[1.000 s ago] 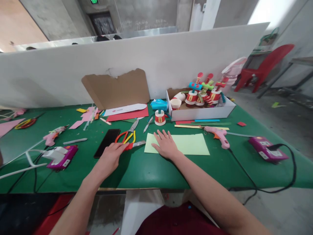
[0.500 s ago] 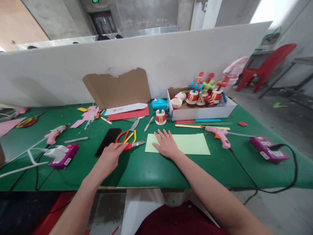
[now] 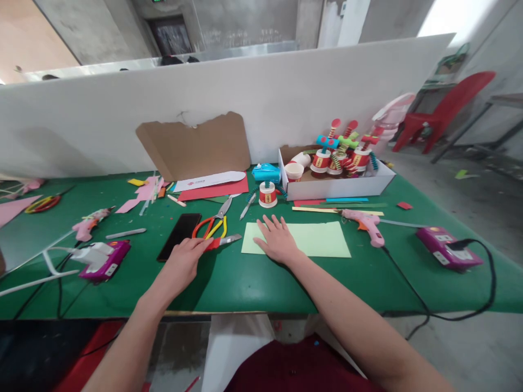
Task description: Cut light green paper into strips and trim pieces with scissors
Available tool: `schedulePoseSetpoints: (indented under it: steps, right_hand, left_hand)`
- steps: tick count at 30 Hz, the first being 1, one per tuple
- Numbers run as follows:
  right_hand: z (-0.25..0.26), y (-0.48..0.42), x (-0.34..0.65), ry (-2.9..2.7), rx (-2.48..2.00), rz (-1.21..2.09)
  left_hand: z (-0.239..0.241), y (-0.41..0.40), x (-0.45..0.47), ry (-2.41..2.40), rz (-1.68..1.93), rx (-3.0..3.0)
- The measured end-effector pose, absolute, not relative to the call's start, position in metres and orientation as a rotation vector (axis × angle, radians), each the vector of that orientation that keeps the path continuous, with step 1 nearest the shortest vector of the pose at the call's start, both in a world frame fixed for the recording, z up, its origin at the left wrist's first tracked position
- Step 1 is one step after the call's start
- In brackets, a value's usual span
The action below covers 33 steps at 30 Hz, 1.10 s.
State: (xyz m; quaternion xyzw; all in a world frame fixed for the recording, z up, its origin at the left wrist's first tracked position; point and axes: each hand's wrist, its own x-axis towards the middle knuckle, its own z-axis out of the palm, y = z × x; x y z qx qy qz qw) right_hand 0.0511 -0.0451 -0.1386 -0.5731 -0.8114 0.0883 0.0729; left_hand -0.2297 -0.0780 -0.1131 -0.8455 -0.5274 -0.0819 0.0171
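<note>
My right hand [image 3: 278,239] lies flat with spread fingers on the left part of a pale green sheet of paper [image 3: 318,239]. My left hand [image 3: 187,258] is closed on a red utility knife [image 3: 213,244], its metal blade end pointing right toward the sheet and apart from it. Just beyond the knife lie scissors [image 3: 223,209] with one orange and one yellow handle. A black phone [image 3: 178,235] rests left of them, close to my left hand. Behind the sheet stands a red and white paper-cup figure [image 3: 267,195] with a blue top, a pen [image 3: 247,207] beside it.
A white box [image 3: 339,189] holds several cup figures at the back. Pink glue guns lie at right [image 3: 370,226] and left [image 3: 86,224], near purple power strips [image 3: 447,247] with cords. A brown cardboard flap [image 3: 196,144] leans on the white partition [image 3: 73,130].
The view has shifted very slightly. Both hands, the utility knife and the green sheet stay in the same places.
</note>
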Motion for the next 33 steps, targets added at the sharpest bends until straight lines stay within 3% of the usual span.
schedulePoseSetpoints:
  steps: [33]
  right_hand:
    - [-0.138, -0.046, 0.051, -2.457, -1.705, 0.240]
  left_hand:
    - [-0.118, -0.092, -0.225, -1.480, -0.333, -2.913]
